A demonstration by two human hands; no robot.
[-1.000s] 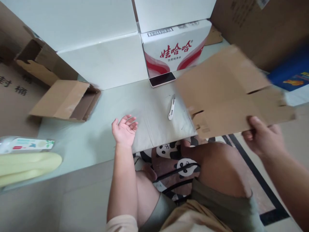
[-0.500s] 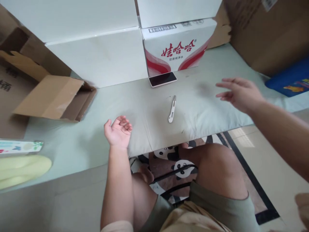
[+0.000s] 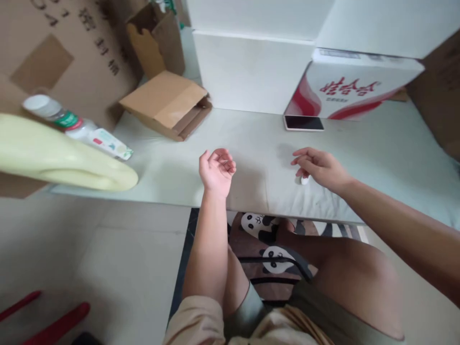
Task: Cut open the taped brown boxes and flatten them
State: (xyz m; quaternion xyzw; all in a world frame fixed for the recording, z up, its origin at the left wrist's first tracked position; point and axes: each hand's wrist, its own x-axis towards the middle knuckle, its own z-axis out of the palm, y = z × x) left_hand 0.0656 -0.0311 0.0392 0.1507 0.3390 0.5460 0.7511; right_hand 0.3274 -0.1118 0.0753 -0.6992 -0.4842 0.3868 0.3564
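My left hand (image 3: 217, 173) is palm up above the pale green surface, its fingers loosely curled and apart, with nothing in it. Over the white cutter (image 3: 304, 180) hovers my right hand (image 3: 319, 166), fingers parted and bent downward. Most of the cutter is hidden under that hand; only its rounded white end shows. A phone (image 3: 304, 123) with a dark screen lies just behind, against the white box with red print (image 3: 348, 91).
An open cardboard box (image 3: 168, 103) lies on its side at the back left. Left of it are a plastic bottle (image 3: 53, 110) and a pale yellow object (image 3: 72, 160). White boxes (image 3: 251, 72) line the back. The cloth-covered surface (image 3: 172, 179) ends in front of my knees.
The view has turned left, bringing the bottle and red objects on the floor into sight. My right hand has moved left over the cutter. My left hand keeps its loosely curled pose.
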